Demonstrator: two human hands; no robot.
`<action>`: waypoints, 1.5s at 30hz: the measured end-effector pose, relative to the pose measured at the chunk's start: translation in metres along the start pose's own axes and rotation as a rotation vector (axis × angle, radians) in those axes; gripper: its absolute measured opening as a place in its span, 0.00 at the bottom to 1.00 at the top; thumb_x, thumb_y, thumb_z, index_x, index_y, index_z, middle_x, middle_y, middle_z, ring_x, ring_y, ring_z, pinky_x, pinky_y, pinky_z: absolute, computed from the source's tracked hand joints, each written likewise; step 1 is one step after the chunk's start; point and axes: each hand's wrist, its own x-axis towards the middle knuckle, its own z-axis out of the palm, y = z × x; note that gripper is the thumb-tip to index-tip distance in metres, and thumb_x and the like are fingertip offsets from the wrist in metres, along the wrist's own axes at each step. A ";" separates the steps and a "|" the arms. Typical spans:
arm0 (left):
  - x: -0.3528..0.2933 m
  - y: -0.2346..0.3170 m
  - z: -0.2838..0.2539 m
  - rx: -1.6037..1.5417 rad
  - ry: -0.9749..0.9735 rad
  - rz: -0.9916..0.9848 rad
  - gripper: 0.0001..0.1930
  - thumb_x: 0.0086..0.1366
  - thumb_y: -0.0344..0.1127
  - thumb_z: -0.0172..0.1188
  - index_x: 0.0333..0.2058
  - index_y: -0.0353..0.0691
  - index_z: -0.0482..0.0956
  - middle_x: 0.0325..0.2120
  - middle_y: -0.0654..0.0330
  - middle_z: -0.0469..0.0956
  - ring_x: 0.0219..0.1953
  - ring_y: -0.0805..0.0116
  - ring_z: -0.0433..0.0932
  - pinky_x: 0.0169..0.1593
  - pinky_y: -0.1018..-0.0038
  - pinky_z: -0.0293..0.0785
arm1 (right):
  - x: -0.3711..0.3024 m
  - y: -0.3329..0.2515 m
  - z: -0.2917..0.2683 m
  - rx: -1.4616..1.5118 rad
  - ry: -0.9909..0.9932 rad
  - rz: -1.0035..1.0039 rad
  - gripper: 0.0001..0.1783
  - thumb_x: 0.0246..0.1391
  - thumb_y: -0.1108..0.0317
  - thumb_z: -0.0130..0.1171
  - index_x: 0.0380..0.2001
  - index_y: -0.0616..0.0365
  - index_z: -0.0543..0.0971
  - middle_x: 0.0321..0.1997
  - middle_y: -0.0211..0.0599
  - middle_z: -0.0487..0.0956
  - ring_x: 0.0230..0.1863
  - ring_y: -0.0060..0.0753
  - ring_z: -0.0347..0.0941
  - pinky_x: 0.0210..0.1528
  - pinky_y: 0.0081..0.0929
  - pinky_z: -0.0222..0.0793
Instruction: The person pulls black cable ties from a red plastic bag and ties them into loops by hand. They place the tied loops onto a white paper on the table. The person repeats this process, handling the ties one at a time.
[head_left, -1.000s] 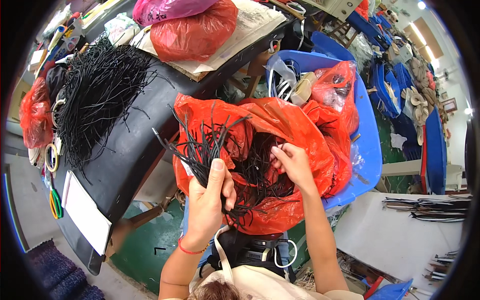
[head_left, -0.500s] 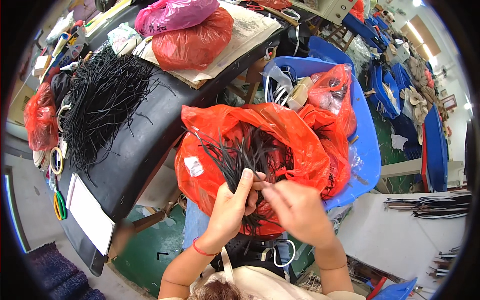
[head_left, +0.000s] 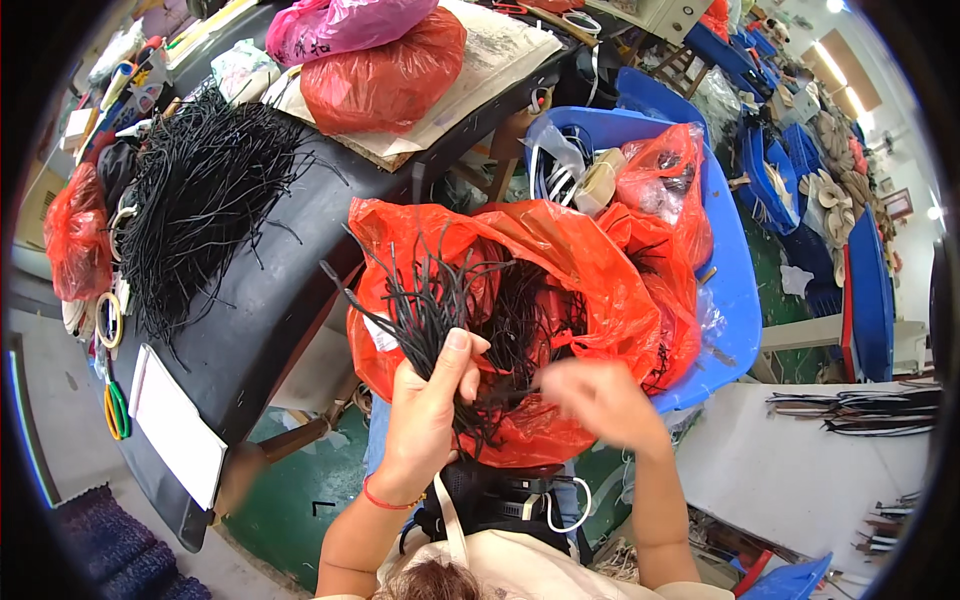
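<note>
My left hand (head_left: 430, 405) is closed around a bundle of thin black cords (head_left: 425, 315), whose loose ends fan out above the thumb and hang below the fist. Just right of it is my right hand (head_left: 605, 405), its fingers smeared by motion, so whether they pinch anything cannot be made out. Both hands are over an open red plastic bag (head_left: 560, 235) with more black cords (head_left: 515, 320) inside. The bag leans against a blue plastic tub (head_left: 735, 330).
On the black-covered table (head_left: 300, 240) at left lie a large heap of black cords (head_left: 200, 200), a white pad (head_left: 180, 425) and filled pink (head_left: 350, 25) and red bags (head_left: 390, 85). Green-handled scissors (head_left: 117, 410) hang at its edge. Dark strips (head_left: 855, 410) rest on a white surface at right.
My left hand has moved left with the cord bundle, away from my right hand. My right hand has drawn slightly right, and the two no longer meet.
</note>
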 end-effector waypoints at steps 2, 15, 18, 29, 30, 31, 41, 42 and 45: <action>0.000 0.001 0.003 -0.077 -0.023 0.019 0.16 0.68 0.44 0.48 0.32 0.36 0.74 0.14 0.70 0.64 0.17 0.81 0.62 0.24 0.80 0.61 | 0.035 0.042 -0.004 -0.104 0.207 0.080 0.12 0.55 0.66 0.51 0.30 0.65 0.78 0.31 0.51 0.78 0.35 0.53 0.75 0.38 0.39 0.70; -0.003 0.007 0.000 -0.195 -0.037 -0.137 0.13 0.68 0.42 0.48 0.33 0.37 0.71 0.12 0.71 0.57 0.13 0.81 0.58 0.17 0.83 0.53 | 0.099 0.109 0.030 -0.004 0.398 0.371 0.17 0.45 0.63 0.64 0.32 0.67 0.79 0.29 0.45 0.81 0.31 0.34 0.78 0.37 0.29 0.71; -0.003 0.006 0.004 -0.196 -0.056 -0.129 0.13 0.68 0.42 0.49 0.33 0.37 0.72 0.13 0.71 0.58 0.14 0.80 0.59 0.17 0.82 0.54 | 0.075 0.113 0.019 0.168 0.325 0.275 0.15 0.48 0.63 0.61 0.31 0.68 0.78 0.23 0.38 0.79 0.26 0.26 0.75 0.33 0.25 0.70; -0.002 -0.004 0.011 -0.192 -0.064 -0.106 0.16 0.68 0.43 0.48 0.33 0.33 0.72 0.18 0.65 0.71 0.21 0.74 0.74 0.25 0.80 0.71 | 0.026 0.014 -0.001 0.101 0.468 0.146 0.09 0.58 0.67 0.50 0.30 0.64 0.72 0.19 0.37 0.75 0.20 0.25 0.72 0.24 0.23 0.65; -0.001 -0.006 0.011 -0.182 -0.061 -0.113 0.15 0.68 0.41 0.48 0.34 0.33 0.72 0.26 0.58 0.78 0.31 0.66 0.79 0.36 0.71 0.78 | 0.018 -0.005 -0.004 0.088 0.416 0.129 0.09 0.58 0.68 0.49 0.30 0.64 0.72 0.19 0.37 0.75 0.20 0.25 0.72 0.24 0.24 0.66; 0.000 -0.009 0.012 -0.209 -0.080 -0.124 0.15 0.68 0.41 0.48 0.34 0.33 0.72 0.29 0.55 0.78 0.34 0.65 0.79 0.39 0.69 0.77 | 0.010 -0.021 -0.005 0.074 0.368 0.114 0.08 0.59 0.69 0.49 0.30 0.64 0.71 0.19 0.37 0.75 0.19 0.26 0.72 0.24 0.24 0.66; 0.001 -0.016 0.021 -0.445 -0.074 -0.270 0.13 0.67 0.40 0.49 0.39 0.35 0.72 0.34 0.53 0.77 0.37 0.63 0.79 0.40 0.67 0.78 | -0.025 -0.043 0.034 0.046 0.129 0.055 0.06 0.55 0.71 0.54 0.28 0.62 0.71 0.15 0.46 0.71 0.18 0.45 0.73 0.20 0.36 0.63; -0.001 -0.013 0.016 -0.390 -0.066 -0.269 0.13 0.67 0.40 0.49 0.40 0.34 0.72 0.28 0.60 0.75 0.32 0.67 0.79 0.36 0.69 0.79 | -0.024 -0.043 0.037 0.061 0.117 0.070 0.05 0.55 0.71 0.53 0.30 0.63 0.73 0.15 0.45 0.71 0.19 0.39 0.74 0.21 0.33 0.65; -0.002 0.000 0.007 -0.324 -0.028 -0.215 0.15 0.67 0.42 0.50 0.40 0.33 0.72 0.20 0.68 0.66 0.20 0.80 0.66 0.24 0.80 0.68 | -0.015 -0.033 0.031 0.153 -0.017 0.038 0.07 0.56 0.70 0.53 0.32 0.63 0.75 0.18 0.43 0.74 0.20 0.30 0.74 0.23 0.29 0.67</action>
